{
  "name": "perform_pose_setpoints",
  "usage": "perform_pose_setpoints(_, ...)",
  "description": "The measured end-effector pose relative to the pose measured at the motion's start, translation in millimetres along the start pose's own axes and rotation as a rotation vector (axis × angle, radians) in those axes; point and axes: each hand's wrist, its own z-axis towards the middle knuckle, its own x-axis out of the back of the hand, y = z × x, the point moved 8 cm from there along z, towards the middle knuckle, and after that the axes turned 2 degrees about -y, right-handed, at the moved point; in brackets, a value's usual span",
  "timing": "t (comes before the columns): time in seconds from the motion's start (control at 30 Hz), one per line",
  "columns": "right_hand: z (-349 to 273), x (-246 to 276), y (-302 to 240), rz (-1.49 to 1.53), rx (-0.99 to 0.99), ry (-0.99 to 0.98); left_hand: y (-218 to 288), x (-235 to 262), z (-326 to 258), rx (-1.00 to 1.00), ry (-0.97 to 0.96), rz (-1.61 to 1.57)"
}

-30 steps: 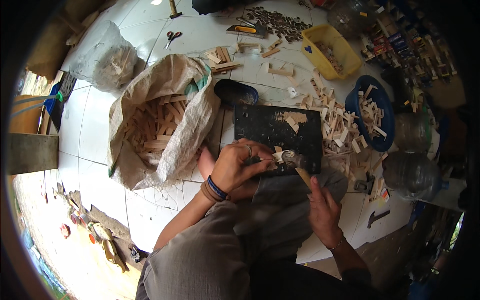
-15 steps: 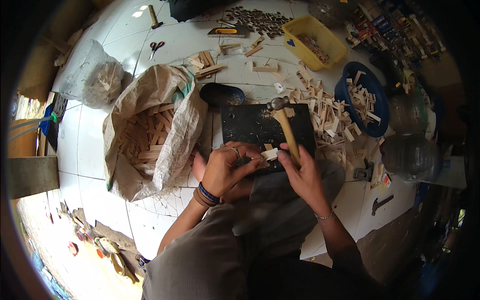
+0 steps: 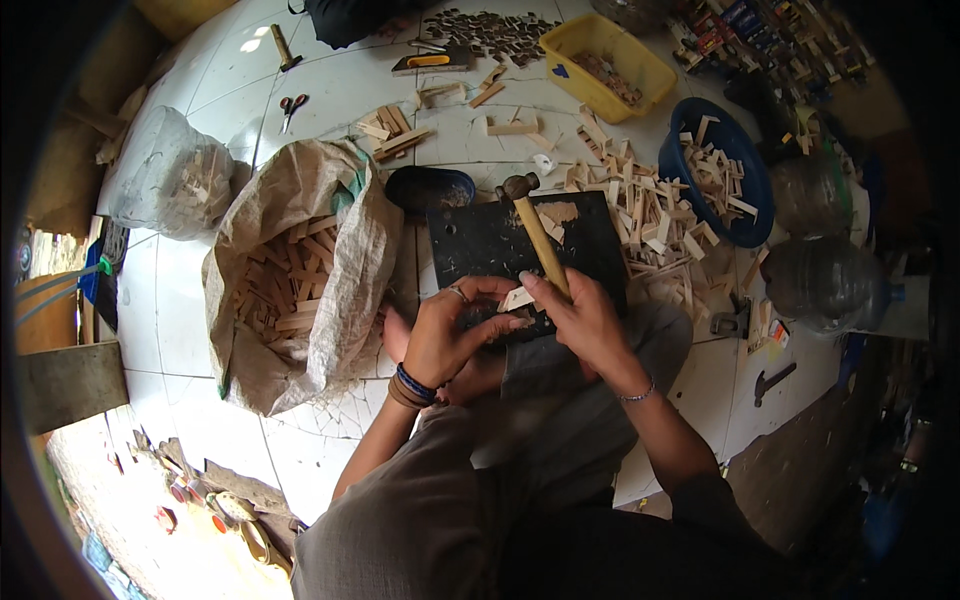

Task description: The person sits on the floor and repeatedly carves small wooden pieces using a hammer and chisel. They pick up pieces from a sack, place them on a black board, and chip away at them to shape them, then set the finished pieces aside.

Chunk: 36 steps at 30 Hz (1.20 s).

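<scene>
Holding hammer point(image 3: 541, 240), wooden piece point(image 3: 517, 299), illegible packets point(image 3: 742, 20) beyond

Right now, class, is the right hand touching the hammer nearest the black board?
Touching: the head view shows the right hand closed around the hammer by its handle.

The wooden-handled hammer with a dark metal head point(image 3: 540, 238) slanted forward from the right fingers point(image 3: 580, 318); the small, pale wooden piece point(image 3: 516, 299) sat tilted between those and the left fingers point(image 3: 485, 287).

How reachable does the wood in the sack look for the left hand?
Probably yes: the sack gapes near the left hand, its wood uncovered, though that hand is busy at a small block.
</scene>
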Motion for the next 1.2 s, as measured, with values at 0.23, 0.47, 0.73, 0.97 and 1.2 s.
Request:
perform_pose_setpoints(0.23,-1,-2,6,0.019,-0.02,0.007,-13,-1,3,-0.005,0.017,0.024)
perform_pose_setpoints(0.47,-6,0,8,0.083,-0.048,0.048,-13,-3,5,-0.071,0.017,0.103)
perform_pose_setpoints(0.73,-5,-3,15,0.183,-0.127,0.007,-14,-3,5,-0.057,0.037,0.047)
perform_pose_setpoints(0.97,-3,-4,20,0.23,-0.112,-0.032,-6,-1,5,-0.112,0.029,0.055)
perform_pose_setpoints(1.2,-3,-4,20,0.25,-0.109,-0.037,-5,1,5,-0.187,0.053,0.121)
